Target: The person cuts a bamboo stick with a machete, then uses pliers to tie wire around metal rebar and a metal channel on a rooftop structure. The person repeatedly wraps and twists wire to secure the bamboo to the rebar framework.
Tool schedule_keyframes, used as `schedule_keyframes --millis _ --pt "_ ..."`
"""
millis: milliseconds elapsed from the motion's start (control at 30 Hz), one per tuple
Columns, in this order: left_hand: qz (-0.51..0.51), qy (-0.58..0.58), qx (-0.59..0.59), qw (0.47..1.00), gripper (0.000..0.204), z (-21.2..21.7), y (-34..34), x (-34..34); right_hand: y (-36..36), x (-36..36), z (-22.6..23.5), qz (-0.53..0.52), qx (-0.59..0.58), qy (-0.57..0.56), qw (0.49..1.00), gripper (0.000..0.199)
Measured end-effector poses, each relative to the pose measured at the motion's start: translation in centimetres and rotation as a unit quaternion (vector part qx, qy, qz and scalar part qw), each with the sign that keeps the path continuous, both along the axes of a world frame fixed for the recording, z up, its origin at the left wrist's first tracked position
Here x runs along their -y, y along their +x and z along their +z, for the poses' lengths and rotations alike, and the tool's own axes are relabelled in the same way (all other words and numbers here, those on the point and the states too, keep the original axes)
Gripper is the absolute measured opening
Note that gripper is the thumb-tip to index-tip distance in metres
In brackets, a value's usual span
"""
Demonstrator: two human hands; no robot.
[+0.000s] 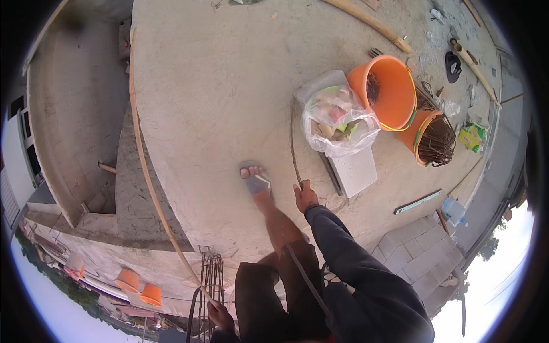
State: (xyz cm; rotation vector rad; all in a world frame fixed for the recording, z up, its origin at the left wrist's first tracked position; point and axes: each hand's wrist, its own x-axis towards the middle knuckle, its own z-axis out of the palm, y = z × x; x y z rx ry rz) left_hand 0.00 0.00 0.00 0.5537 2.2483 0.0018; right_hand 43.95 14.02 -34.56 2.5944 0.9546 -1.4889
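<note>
My right hand (305, 196) is closed around a thin, dark, slightly bent steel rod (293, 150). It runs from my fist forward across the pale concrete slab (217, 86) and back along my dark sleeve. My left hand (220, 315) is low at the slab's edge, fingers wrapped around a long, thin curved bar (150, 183), just beside a rusty rebar cage (213, 274). Just left of my right hand is my foot in a grey sandal (255, 180). Ahead and right of that hand sits a clear plastic bag of scraps (338, 121) on a white block (354, 170). Beyond it is an orange plastic bucket (389, 91), with a second orange bucket of wire ties (432, 138) beside it.
</note>
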Motion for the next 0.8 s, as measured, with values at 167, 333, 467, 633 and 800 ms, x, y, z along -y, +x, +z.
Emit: schedule_keyframes --millis 167,333,467,633,800 --pt "-0.199 0.058 -0.03 0.978 0.058 5.4 0.2 -15.2 5.5 -7.0 24.6 0.108 -0.006 -0.032 0.994 0.038" --pt "-0.149 0.13 0.032 0.98 0.046 7.3 0.2 -30.5 10.4 -19.3 41.4 0.084 -0.077 0.01 0.994 0.034" --pt "-0.113 0.112 0.047 0.986 0.047 10.9 3.5 -44.3 13.8 -35.8 51.9 0.061 -0.03 0.093 0.993 0.026" --pt "-0.212 0.079 -0.006 0.974 0.053 9.1 5.6 -61.3 17.0 -55.5 52.8 0.04 0.065 0.257 0.963 0.024" --pt "-0.145 0.112 0.109 0.977 0.047 5.9 5.5 -75.6 21.3 -76.7 46.9 -0.051 0.104 0.302 0.946 0.023"
